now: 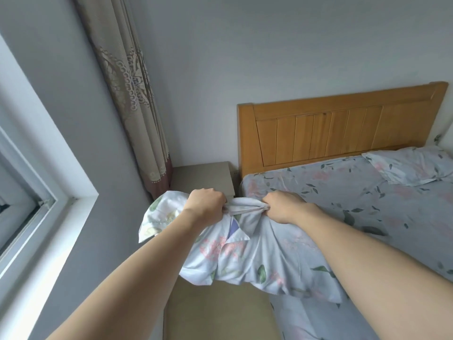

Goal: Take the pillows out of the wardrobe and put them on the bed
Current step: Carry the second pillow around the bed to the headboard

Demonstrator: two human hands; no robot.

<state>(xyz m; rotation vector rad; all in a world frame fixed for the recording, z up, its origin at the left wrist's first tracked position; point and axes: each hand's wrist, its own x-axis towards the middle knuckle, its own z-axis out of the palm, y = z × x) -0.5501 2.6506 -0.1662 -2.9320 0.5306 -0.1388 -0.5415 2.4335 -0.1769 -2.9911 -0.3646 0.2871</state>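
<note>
Left hand (206,203): closed into a fist on bunched fabric at the top edge of the held pillow (247,256), knuckles up, forearm reaching in from lower left.
Right hand (285,208): likewise clenched on the same top edge, just right of the left hand, a short gathered band of cloth stretched between the two fists.
Held pillow: floral, pale blue with pink blooms and green leaves, hanging below both hands; upper left corner flopped out past the left hand, lower right part lying against the near edge of the bed (367,204).
Second pillow (407,165): same print, lying flat on the bed well beyond and to the right of the right hand, close to the headboard (343,133).
Bed: matching floral sheet, spreading right of and beyond the right hand.
Headboard: wooden, slatted, upright against the wall, beyond both hands.
Nightstand (208,177): pale, just beyond the left hand, beside the bed's corner.
Curtain (132,94): patterned beige, hanging beyond and left of the left hand.
Window frame (49,187): white, far left of the left forearm.
</note>
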